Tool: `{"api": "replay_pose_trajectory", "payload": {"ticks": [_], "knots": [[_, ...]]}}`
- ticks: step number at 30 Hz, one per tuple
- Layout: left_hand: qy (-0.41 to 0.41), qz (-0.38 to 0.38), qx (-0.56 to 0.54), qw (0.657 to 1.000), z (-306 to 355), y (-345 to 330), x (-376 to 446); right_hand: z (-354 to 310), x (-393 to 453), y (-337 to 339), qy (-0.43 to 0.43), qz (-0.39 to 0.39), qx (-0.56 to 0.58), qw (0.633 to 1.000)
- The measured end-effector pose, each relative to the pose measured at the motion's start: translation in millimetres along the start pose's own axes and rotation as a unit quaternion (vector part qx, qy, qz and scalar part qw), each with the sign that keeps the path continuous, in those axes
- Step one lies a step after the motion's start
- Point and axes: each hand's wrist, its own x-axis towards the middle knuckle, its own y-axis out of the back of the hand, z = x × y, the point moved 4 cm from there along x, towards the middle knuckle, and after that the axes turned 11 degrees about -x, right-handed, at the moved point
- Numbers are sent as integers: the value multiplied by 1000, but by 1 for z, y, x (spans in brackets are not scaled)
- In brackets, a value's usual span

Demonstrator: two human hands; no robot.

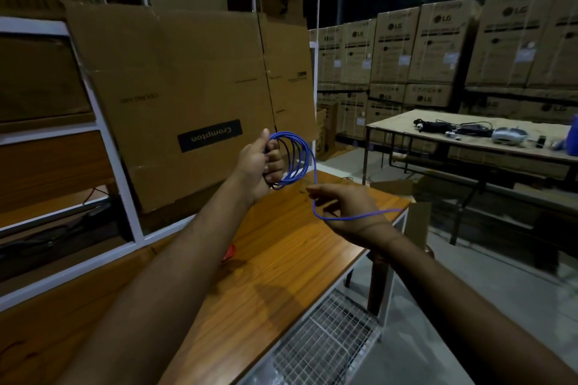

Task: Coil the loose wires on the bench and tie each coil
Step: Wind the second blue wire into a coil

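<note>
The step in hand looks like winding another turn onto the blue wire coil [292,159], which sits just left of the frame's centre, held up in the air above the far end of the wooden worktop [281,259]. To do it well, the person would want each new loop to match the ones already gathered, laid flat beside them and not crossing over, with the free strand kept lightly taut so it neither kinks nor drags the coil out of shape. The left hand [261,166] is raised with its forearm reaching up from the lower left, its grip clenched round one side of the coil, thumb up and fingers wrapped through the loops. The right hand [345,208], lower and toward the centre right, has its fingers curled with the loose wire tail [359,216] running through them (a light guiding hold by the look of it, not a tight one); the tail trails off to the right past the worktop's edge. A small red object [230,251] lies on the worktop beside the left forearm, too hidden to name.
</note>
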Motion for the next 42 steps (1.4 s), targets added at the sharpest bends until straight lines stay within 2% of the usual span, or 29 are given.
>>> {"api": "replay_pose_trajectory", "payload": {"ticks": [6,10,13,18,23,29,34,38,40,42], "knots": [[14,6,-24,1000,-7,-1,-1,-11,-5,2,73,126,-103,984],[20,6,-24,999,-15,-6,-2,-22,-2,-2,116,145,-111,976],[30,6,-24,999,-25,-11,-5,-23,2,-2,77,155,-96,980],[10,35,-1,999,-36,-16,-7,-22,8,2,-9,185,-2,983],[-2,60,-92,994,-37,-21,-6,-30,7,-3,-30,214,-60,975],[-28,62,-107,992,-33,-23,-10,-30,4,-11,-67,204,-72,974],[-20,81,-124,989,-32,-17,-14,-36,3,-12,-33,192,-89,977],[12,82,-115,990,-30,-11,-15,-38,-6,-3,-33,246,-50,967],[37,65,-78,994,-31,-10,-17,-45,-5,10,22,300,-77,951],[50,54,-5,997,-33,-8,-22,-58,2,20,126,304,-152,932]]}}
